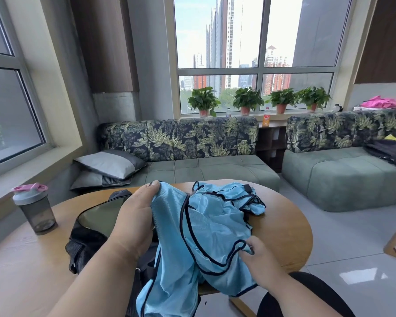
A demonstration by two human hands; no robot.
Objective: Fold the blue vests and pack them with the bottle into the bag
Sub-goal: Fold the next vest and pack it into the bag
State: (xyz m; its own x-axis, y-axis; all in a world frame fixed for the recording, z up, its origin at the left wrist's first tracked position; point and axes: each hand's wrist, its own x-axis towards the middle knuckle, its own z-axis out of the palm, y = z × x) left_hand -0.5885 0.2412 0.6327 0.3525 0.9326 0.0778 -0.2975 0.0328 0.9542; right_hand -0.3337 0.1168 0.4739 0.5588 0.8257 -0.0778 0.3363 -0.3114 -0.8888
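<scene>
On table (284, 225): two vests (206, 227), one bottle (36, 208).

Illumination is daylight, entering through the far window (256, 56) and the left window (7, 106). The sky behind the far panes is overexposed and nearly white. The interior is evenly bright; shadows are soft and short. A pale reflection of the window lies on the glossy floor (361, 275) at near right. Wide-angle distortion bends the window frames and walls toward the picture edges. Focus is acceptable at centre; the near forearms at the bottom edge are slightly soft and enlarged.
</scene>
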